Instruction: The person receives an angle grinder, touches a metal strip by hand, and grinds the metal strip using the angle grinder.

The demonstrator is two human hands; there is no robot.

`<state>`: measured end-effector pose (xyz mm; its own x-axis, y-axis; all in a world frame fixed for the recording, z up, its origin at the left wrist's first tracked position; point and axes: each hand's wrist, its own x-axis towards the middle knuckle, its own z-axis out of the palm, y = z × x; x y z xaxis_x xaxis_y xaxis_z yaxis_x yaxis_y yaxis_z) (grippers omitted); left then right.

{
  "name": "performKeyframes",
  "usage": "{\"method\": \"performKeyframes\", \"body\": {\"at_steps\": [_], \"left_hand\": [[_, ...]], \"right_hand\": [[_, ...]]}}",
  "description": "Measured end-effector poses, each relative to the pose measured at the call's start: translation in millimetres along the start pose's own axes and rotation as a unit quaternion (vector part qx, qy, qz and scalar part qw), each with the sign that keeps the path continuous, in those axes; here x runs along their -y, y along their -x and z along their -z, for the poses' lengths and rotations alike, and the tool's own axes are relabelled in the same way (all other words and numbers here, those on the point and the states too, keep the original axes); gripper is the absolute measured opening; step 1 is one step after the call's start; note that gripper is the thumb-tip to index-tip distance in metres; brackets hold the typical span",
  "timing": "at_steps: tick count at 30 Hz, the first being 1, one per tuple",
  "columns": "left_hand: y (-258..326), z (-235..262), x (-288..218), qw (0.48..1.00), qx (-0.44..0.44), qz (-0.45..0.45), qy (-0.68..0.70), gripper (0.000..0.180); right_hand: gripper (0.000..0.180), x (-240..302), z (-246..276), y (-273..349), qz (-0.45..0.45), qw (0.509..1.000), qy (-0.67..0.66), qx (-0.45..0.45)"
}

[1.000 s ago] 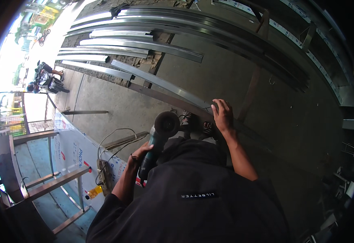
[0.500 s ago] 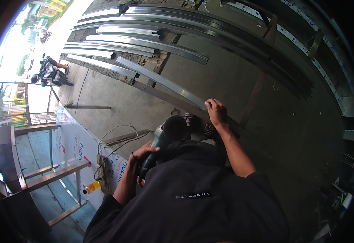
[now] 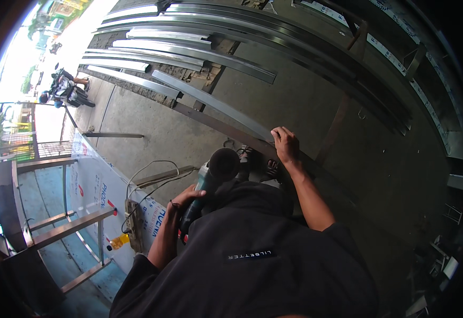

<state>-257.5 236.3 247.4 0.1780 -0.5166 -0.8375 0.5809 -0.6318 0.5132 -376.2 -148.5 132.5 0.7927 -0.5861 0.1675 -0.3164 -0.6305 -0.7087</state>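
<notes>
My left hand (image 3: 190,197) is wrapped round the body of a teal and black angle grinder (image 3: 204,183), held close to my shirt with its dark disc (image 3: 224,164) turned upward. Out in front to the right, my right hand (image 3: 285,144) pinches the near end of a long silvery metal bar (image 3: 215,104). The bar slants away to the far left, its other end by the metal pieces lying there. Beneath it runs a brown metal beam (image 3: 210,121). My left fingers are partly hidden behind the grinder.
Long metal profiles (image 3: 231,27) lie across worn wooden supports at the far side. To the left stand a metal frame (image 3: 75,228), a white printed sheet (image 3: 96,183), cables (image 3: 152,163) and a yellow bottle (image 3: 118,242). A motorcycle (image 3: 68,91) with a person is at the far left.
The view has shifted slightly. My right hand, still on the bar's end, appears a little farther right; the grinder remains in my left hand.
</notes>
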Motion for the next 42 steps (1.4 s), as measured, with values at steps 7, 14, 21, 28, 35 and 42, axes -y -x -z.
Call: {"method": "performKeyframes", "body": {"at_steps": [7, 14, 21, 28, 35, 42], "left_hand": [[-8, 17, 24, 1.0, -0.012, -0.005, 0.007, 0.098], [-4, 11, 17, 1.0, -0.015, -0.011, 0.018, 0.094], [-3, 13, 19, 1.0, -0.016, -0.01, 0.023, 0.094], [-4, 16, 20, 1.0, 0.001, -0.016, 0.012, 0.098], [-6, 23, 29, 1.0, -0.015, -0.007, -0.005, 0.102], [-6, 27, 33, 1.0, -0.018, -0.004, -0.018, 0.102]], "right_hand": [[0.015, 12, 11, -15, -0.034, 0.998, -0.056, 0.006], [0.012, 4, 5, -15, -0.025, 0.998, -0.035, 0.035], [0.009, 9, 11, -17, -0.009, 0.999, -0.032, -0.009], [0.011, 7, 10, -15, -0.042, 0.997, -0.038, 0.048], [0.01, 4, 8, -21, -0.031, 0.998, -0.061, 0.013], [0.008, 0, 13, -32, -0.028, 0.998, -0.042, -0.022]]}}
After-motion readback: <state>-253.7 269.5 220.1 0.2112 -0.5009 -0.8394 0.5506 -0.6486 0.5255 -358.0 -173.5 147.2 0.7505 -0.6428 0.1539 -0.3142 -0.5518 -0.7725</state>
